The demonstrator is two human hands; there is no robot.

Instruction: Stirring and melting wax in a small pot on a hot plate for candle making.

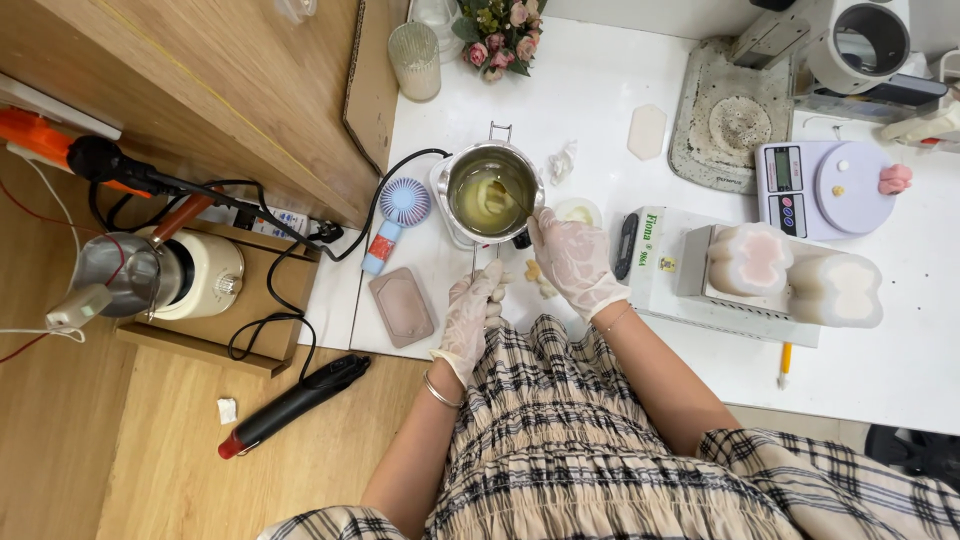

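Note:
A small steel pot (490,190) holding pale yellow melted liquid sits on the white table (590,100), on a little hot plate. My left hand (475,310), in a thin clear glove, is closed around the pot's wire handle at the table's near edge. My right hand (570,260), also gloved, pinches a thin stirring stick (515,195) whose tip dips into the liquid. A small white cup (578,210) with pale contents stands just right of the pot, partly hidden by my right hand.
A blue mini fan (397,215) and a pink silicone mould (402,305) lie left of the pot. To the right are a white box (660,265), two flower-shaped candles (795,275) and a lilac scale (825,185). A kettle (165,275) and heat gun (295,400) sit at left.

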